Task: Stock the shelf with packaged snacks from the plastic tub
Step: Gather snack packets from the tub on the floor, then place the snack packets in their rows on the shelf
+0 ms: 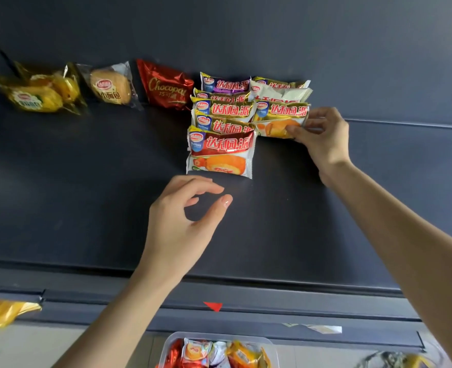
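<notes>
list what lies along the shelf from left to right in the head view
yellow cake packs → bun pack → chocopie pack → pie packs → right hand

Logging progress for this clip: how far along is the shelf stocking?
Done: two rows of pie packs stand on the shelf. In hand: the right hand pinches the right row's front pack; the left hand is empty. Left: more wrapped snacks in the tub.
</notes>
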